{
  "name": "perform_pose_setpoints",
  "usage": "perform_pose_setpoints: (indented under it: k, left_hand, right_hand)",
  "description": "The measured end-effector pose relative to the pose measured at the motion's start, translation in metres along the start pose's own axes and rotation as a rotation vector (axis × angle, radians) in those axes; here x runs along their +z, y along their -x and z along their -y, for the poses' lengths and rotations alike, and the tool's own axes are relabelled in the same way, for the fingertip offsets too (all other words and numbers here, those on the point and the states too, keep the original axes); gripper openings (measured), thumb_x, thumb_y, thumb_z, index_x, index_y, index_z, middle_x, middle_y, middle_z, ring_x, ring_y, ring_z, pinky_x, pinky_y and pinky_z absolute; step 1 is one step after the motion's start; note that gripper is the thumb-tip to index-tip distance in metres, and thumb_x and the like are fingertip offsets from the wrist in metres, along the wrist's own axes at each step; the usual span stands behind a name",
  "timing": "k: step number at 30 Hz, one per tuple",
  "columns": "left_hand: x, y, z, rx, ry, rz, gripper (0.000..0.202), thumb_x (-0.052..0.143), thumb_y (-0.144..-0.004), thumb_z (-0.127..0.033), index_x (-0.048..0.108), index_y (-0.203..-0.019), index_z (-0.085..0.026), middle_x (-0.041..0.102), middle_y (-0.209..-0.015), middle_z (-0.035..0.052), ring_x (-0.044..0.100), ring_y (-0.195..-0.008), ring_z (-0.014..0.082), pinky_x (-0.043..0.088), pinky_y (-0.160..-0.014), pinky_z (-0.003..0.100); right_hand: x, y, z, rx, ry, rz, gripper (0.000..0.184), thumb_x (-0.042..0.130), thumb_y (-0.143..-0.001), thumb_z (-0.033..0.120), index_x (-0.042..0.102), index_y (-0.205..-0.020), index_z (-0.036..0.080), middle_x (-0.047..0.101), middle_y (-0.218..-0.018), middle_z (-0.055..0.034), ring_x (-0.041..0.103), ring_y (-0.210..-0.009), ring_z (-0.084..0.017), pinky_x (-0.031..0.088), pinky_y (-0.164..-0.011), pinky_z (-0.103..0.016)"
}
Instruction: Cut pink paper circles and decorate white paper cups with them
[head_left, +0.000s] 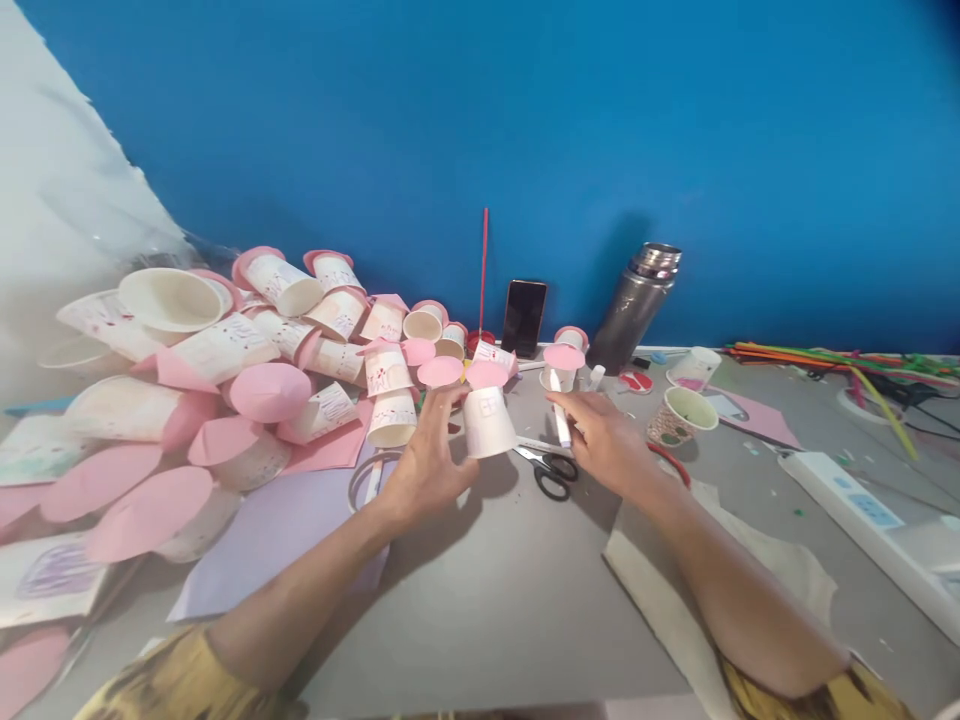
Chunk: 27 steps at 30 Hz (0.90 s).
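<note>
My left hand point(431, 455) grips the left side of a white paper cup point(491, 430), which is upside down and tilted. A pink paper top point(487, 374) sits at its upper end, and a small window-like square is drawn on its side. In my right hand point(600, 435) is a white marker point(559, 410) with a purple end, pinched between thumb and fingers just right of the cup. Black-handled scissors point(553, 475) lie on the table between my hands. Another cup with a pink top point(564, 357) stands behind the marker.
Many decorated paper cups with pink tops point(270, 390) are heaped at left, beside purple paper point(277, 550). A tape roll point(367, 480) is near my left wrist. Behind stand a phone point(524, 318) and a steel flask point(634, 310). A power strip point(870, 520) lies right.
</note>
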<state>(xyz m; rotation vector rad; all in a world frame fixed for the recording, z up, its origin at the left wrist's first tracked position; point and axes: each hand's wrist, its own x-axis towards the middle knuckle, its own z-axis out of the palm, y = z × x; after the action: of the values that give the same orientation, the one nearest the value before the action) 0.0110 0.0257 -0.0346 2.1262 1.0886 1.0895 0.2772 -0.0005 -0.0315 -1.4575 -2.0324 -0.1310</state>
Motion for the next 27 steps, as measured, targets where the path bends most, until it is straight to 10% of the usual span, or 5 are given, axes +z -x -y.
perform_pose_setpoints:
  k: [8,27]
  left_hand:
    - [0.009,0.012,0.009,0.005,-0.136,0.038,0.069,0.066,-0.080,-0.015,0.041,-0.143,-0.025,0.051,-0.144,0.0120,0.052,-0.133,0.0306,0.049,-0.109,0.047]
    - [0.012,0.021,0.028,0.079,-0.242,-0.035,0.067,0.052,-0.083,-0.004,0.036,-0.145,-0.023,0.046,-0.145,0.0160,0.049,-0.141,0.0311,0.047,-0.114,0.052]
  right_hand:
    - [0.007,0.000,-0.027,0.000,0.221,0.248,0.035,0.056,-0.088,-0.001,0.075,-0.107,0.022,0.074,-0.111,-0.0105,0.065,-0.103,-0.025,0.050,-0.078,-0.032]
    - [0.014,-0.008,0.011,0.166,0.109,0.488,0.017,0.065,-0.097,0.025,0.078,-0.088,0.020,0.074,-0.096,-0.0071,0.067,-0.101,-0.024,0.045,-0.082,-0.031]
